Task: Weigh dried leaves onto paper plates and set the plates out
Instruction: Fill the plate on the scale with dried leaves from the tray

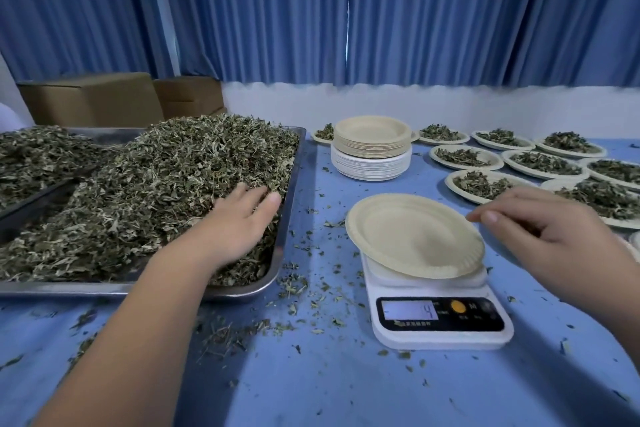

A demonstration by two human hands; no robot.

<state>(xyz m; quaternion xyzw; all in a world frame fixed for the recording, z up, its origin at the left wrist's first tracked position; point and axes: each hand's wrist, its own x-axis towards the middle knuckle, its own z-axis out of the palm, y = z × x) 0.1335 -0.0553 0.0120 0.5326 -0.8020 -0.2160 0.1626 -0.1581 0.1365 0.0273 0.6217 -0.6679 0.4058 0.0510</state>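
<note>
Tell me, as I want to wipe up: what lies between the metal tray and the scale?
In the head view, only scattered leaf crumbs on the blue tablecloth lie between the tray and the scale.

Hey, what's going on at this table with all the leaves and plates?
A person is portioning leaves onto plates. Their left hand lies flat on the heap of dried leaves in the metal tray. Their right hand is at the rim of an empty paper plate resting askew on the scale; whether it touches is unclear. Filled plates sit to the right, and a stack of unused plates stands behind.
</note>
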